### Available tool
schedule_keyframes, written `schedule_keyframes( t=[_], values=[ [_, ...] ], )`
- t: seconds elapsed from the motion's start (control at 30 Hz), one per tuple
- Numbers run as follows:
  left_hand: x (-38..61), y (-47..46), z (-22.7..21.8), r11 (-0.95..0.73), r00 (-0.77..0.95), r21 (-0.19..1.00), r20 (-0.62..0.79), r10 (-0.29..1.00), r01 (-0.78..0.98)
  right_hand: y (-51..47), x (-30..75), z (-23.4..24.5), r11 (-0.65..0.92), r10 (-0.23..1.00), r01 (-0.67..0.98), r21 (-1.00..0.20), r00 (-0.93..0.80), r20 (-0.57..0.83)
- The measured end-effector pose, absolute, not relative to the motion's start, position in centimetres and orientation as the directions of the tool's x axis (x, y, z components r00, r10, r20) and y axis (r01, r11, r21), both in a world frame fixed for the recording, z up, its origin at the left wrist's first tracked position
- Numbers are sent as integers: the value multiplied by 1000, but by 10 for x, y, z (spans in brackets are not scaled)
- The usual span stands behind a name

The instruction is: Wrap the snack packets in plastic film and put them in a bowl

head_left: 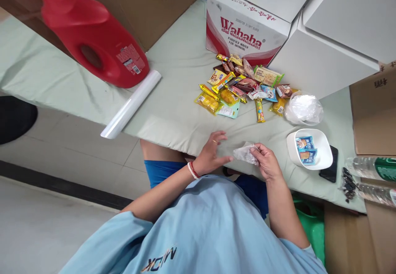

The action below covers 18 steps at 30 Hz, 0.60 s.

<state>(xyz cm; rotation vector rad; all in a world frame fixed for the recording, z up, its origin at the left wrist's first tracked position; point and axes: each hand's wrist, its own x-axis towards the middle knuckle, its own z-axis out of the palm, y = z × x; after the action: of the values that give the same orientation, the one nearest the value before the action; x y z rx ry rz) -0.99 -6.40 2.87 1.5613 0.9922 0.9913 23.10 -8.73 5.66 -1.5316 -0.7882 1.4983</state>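
Note:
In my right hand [265,158] I pinch a crumpled clear plastic bag [245,153] by its right end, just over the table's front edge. My left hand [213,153] is to the left of the bag, fingers spread and apart from it, holding nothing. Beyond both hands lies a heap of wrapped snacks [247,85] in yellow, red, blue and green packaging. Right of my right hand stands a white square bowl [323,152] with blue snack packets [306,150] in it.
A white plastic bag bundle [303,108] lies beside the snacks. A phone [330,165] is partly behind the bowl, near clear bottles [371,167]. At left are a red jug [102,39] and a white roll [131,104]. A Wahaha carton [244,26] and white boxes [337,51] stand behind.

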Motion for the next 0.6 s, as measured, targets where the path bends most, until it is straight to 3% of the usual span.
schedule_keyframes(
  t=[0.07, 0.17, 0.3, 0.37, 0.47, 0.6],
  values=[
    [1, -68, 34, -344, 400, 900, 222, 889, 266, -90, 222, 56, -465, 882, -78, -882, 40, -469],
    [18, -72, 37, -440, 460, 794, 233, 857, 420, -91, 207, 57, -453, 890, -131, -882, -6, -456],
    [23, -73, 39, -422, 394, 818, 266, 880, 390, -90, 203, 58, -447, 883, -216, -868, 51, -467],
    [19, -71, 40, -304, 272, 896, 219, 937, 325, -89, 209, 58, -452, 874, -219, -864, 82, -478],
    [12, -65, 40, -9, 104, 983, -11, 995, 183, -93, 221, 55, -479, 860, -195, -856, 88, -502],
    [13, -60, 31, 274, 56, 962, -274, 960, 2, -103, 228, 49, -500, 859, -75, -863, 86, -505]
  ],
)
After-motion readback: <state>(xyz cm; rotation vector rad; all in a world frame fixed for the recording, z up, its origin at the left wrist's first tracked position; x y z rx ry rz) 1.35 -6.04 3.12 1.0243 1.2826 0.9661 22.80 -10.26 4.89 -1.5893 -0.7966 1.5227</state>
